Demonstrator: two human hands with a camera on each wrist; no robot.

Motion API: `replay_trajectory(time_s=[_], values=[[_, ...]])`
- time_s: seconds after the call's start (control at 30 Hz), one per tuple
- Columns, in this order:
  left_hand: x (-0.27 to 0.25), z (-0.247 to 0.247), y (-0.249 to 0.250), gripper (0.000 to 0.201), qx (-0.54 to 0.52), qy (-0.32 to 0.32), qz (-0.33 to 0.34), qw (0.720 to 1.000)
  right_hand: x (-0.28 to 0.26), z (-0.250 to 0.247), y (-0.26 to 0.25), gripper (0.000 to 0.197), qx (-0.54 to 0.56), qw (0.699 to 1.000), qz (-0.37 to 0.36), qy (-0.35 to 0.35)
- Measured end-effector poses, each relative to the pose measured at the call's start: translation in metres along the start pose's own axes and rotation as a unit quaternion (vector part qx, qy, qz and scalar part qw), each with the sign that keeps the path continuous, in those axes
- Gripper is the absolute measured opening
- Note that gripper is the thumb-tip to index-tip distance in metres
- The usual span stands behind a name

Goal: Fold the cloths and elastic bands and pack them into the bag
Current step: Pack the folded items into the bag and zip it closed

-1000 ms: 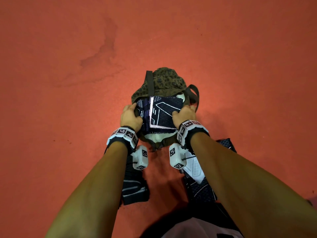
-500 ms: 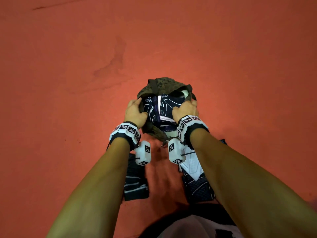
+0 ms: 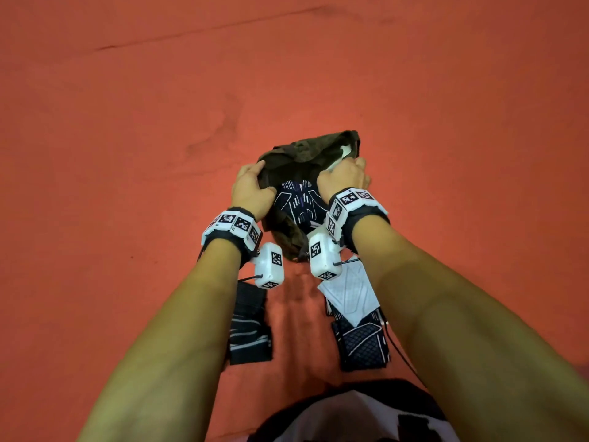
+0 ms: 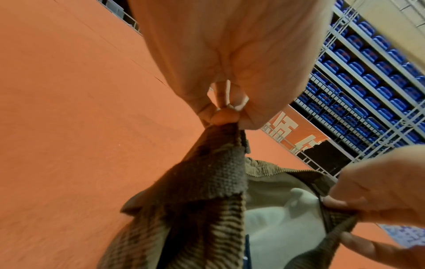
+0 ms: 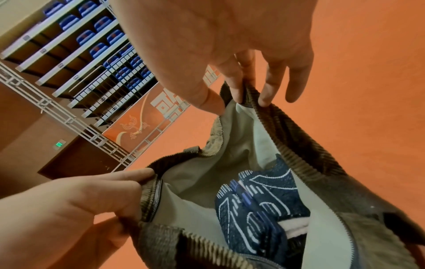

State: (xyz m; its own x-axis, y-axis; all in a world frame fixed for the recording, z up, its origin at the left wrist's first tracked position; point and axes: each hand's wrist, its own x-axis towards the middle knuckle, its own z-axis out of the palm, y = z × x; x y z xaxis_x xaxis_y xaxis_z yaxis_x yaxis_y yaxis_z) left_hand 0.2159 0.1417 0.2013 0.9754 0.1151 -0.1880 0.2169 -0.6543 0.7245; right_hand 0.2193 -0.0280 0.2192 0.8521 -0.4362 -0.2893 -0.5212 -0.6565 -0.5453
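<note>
Orange floor lies under everything. On it sits the brown corduroy bag — its mouth pulled wide, left hand and right hand each pinching the rim. Inside lies a folded navy cloth. Nearer the person, two dark bands lie on the floor.
</note>
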Motion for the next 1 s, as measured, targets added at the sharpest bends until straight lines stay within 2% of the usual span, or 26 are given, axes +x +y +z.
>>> replay_trajectory(time_s=[0.17,0.27,0.6,0.7,0.87,1.0], values=[[-0.008,-0.017,0.005,0.064,-0.015,0.021,0.006,1.0,-0.007,-0.008,-0.013,0.046,0.009,1.0,-0.017,0.005],[-0.013,-0.021,0.001,0.064,-0.008,0.013,0.002,1.0,-0.008,-0.01,-0.012,0.046,0.003,1.0,-0.015,0.003],[-0.029,-0.007,-0.037,0.068,0.073,-0.029,-0.047,0.996,-0.017,0.012,0.027,0.039,-0.046,0.998,-0.026,-0.045],[-0.03,-0.004,-0.048,0.071,0.095,-0.047,-0.062,0.992,-0.016,0.018,0.042,0.041,-0.068,0.995,-0.01,-0.067],[-0.04,0.011,-0.064,0.071,0.092,-0.072,-0.09,0.989,-0.02,0.032,0.065,0.046,-0.085,0.99,0.001,-0.113],[-0.051,0.029,-0.067,0.066,0.075,-0.065,-0.099,0.99,-0.026,0.038,0.084,0.048,-0.088,0.985,-0.005,-0.146]])
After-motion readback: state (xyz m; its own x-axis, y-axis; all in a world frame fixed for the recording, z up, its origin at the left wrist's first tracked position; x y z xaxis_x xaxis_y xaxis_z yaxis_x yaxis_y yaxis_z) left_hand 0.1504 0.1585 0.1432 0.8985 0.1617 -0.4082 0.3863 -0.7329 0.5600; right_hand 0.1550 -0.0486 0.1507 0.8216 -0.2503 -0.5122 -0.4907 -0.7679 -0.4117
